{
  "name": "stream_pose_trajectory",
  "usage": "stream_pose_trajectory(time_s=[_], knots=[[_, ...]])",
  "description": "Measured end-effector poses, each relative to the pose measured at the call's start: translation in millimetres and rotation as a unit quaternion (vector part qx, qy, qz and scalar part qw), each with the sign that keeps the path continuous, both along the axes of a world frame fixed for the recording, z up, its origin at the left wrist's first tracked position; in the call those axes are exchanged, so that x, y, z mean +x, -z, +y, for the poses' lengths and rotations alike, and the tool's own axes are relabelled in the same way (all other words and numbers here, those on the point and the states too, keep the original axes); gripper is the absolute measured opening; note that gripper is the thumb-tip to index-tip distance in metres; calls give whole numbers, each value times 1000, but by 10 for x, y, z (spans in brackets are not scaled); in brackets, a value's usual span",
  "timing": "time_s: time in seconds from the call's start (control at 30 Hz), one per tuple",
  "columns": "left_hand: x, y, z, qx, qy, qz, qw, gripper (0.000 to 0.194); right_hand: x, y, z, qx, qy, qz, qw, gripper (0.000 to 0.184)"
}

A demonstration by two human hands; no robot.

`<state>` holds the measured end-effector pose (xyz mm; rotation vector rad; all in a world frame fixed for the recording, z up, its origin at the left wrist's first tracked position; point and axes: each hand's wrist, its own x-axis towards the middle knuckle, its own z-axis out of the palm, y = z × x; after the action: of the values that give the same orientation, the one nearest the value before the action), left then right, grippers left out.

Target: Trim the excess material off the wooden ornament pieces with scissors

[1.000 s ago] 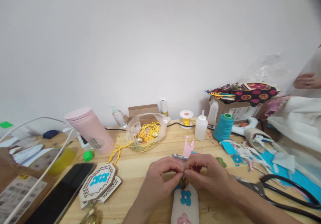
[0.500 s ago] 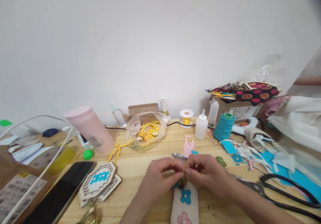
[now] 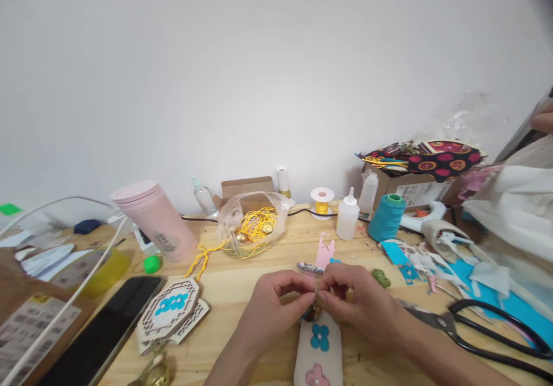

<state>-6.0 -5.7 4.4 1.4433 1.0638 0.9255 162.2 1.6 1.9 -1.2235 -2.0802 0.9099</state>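
My left hand (image 3: 283, 302) and my right hand (image 3: 356, 294) meet fingertip to fingertip, each in a pinch. What they pinch is mostly hidden by the fingers; it looks like a thin cord end. Just below the fingertips shows a small dark and gold round piece (image 3: 314, 311). Under it lies a white fabric strip (image 3: 306, 354), bearing a blue flower (image 3: 320, 337) and a pink flower (image 3: 317, 375), each with a pale centre. Beyond the fingers are a patterned tube (image 3: 309, 268) and a pink cut scrap (image 3: 325, 252).
Black-handled scissors (image 3: 449, 321) lie right of my right hand, near a teal thread cone (image 3: 387, 218) and scraps. White octagonal pieces (image 3: 171, 311) and a phone (image 3: 103, 331) lie left. Behind stand a pink tumbler (image 3: 155, 222), a bag of yellow cords (image 3: 254, 227) and a squeeze bottle (image 3: 347, 219).
My hands stay pinched together, with the fingers shifting slightly. The dark and gold piece beneath them has turned a little. At the far right edge, another person's arm has moved.
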Motion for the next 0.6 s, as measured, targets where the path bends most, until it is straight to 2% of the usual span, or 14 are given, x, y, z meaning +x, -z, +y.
stream_pose_trajectory(time_s=[0.2, 0.43, 0.6], knots=[[13, 1, 1, -13, -4, -4, 1000, 5, -5, -7, -7, 31, 8, -22, 999, 12], [7, -46, -25, 35, -30, 25, 999, 6, 8, 8, -14, -47, 8, 49, 998, 21], [3, -41, -13, 53, -32, 31, 998, 8, -8, 2, -10, 9, 8, 12, 1000, 12]])
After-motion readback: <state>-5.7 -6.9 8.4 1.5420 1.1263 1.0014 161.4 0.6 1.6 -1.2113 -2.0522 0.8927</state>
